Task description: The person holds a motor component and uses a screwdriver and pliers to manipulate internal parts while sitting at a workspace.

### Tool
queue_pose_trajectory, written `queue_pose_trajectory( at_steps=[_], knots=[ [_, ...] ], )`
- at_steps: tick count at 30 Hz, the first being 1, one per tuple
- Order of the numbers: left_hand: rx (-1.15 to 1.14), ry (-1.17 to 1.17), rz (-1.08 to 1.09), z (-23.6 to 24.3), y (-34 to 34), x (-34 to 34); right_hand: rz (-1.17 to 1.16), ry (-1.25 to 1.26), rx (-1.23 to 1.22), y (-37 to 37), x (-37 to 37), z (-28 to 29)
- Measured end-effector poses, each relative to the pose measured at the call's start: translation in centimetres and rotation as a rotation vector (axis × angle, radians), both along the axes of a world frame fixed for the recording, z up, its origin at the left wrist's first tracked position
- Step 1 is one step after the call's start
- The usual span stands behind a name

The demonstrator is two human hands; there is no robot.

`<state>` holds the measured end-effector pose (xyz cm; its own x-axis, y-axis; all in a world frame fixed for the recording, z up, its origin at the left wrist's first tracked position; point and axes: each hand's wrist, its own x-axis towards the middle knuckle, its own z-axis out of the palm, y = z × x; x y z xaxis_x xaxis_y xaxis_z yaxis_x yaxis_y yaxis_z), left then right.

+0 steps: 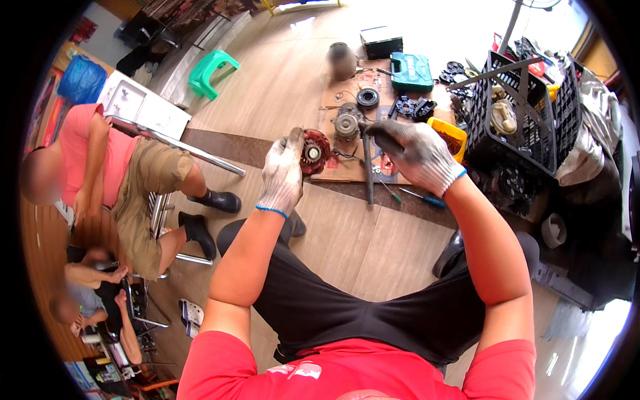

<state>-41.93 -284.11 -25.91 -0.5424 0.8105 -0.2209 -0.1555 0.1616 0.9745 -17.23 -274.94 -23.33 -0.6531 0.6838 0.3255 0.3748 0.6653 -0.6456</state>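
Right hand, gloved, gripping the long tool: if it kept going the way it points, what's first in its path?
Likely the round metal part on the cardboard, just beyond the right hand and tool. Depth is unclear.

Both bare forearms reach away from the body, elbows bent above the lap. The left hand [283, 170], in a soiled knit glove with a blue cuff, is held upright with its back toward the camera and its fingers [293, 139] curled closed. The right hand [413, 155], gloved alike, sits farther right, palm down, fingers [377, 131] wrapped shut, wrist bent inward toward the left.
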Motion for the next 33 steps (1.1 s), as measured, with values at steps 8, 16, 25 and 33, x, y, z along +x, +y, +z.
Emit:
queue_pose_trajectory(
  at_steps=[8, 16, 25, 33],
  knots=[
    [0.352, -0.466, 0.27, 1.9, 1.7, -4.2, 0.091, -0.27, 0.246, -4.1, -0.2, -3.4],
    [0.601, -0.629, 0.424, 3.6, -0.3, -12.2, -0.122, -0.494, 0.201, -0.8, 4.2, -9.3],
    [0.599, -0.541, 0.428, 4.0, -1.6, -14.4, -0.04, -0.448, -0.325, 3.7, 14.0, -16.2],
    [0.554, -0.381, 0.334, 3.6, -0.6, -11.4, -0.43, -0.435, 0.046, 4.0, 9.8, -5.2]
  ],
)
